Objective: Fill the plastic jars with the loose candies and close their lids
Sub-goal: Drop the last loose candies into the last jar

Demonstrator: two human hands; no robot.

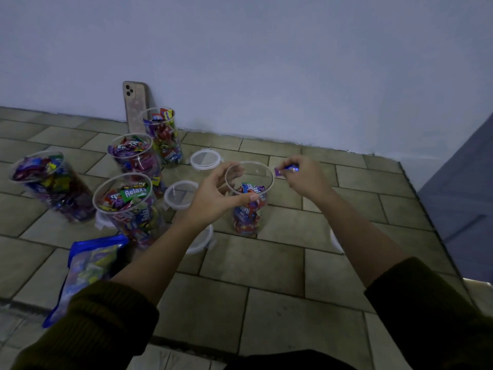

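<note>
- Your left grip (213,193) clasps the open jar (249,220) at its rim; it stands upright on the tiled bench (266,276), partly filled.
- Your right grip (304,177) pinches a candy (286,169) just beside that rim.
- Four fuller jars (125,198) stand open at left.

Dim, bluish, low-contrast light; soft shadows; slight blur overall; wide-angle bending toward edges.

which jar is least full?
The jar in the left hand's grip, right of the rest. Candies reach only about halfway up it; the four jars to its left are packed nearly to the rim.
</note>
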